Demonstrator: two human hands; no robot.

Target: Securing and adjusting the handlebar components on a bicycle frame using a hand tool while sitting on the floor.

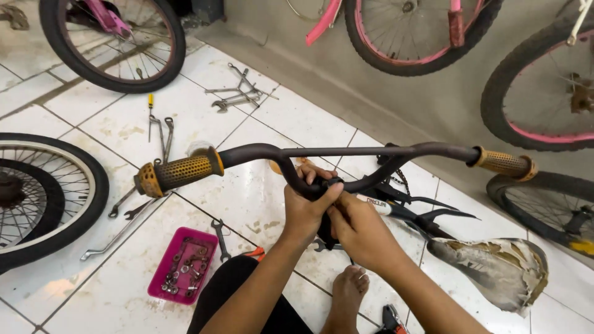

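A dark bicycle handlebar (346, 152) with two worn yellow grips (179, 172) spans the middle of the view. My left hand (305, 207) is wrapped around its lower centre bend at the stem. My right hand (357, 230) presses against the same spot from the right, fingers closed on the stem clamp. The black bicycle frame (413, 213) lies on the tiles behind my hands, with a torn white saddle (495, 266) at the right.
A pink tray (183, 265) of small nuts and bolts sits on the white tiles at lower left. Several wrenches (238, 93) and a screwdriver (150, 102) lie scattered. Bicycle wheels (93, 192) stand left, top and right. My bare foot (348, 294) rests below.
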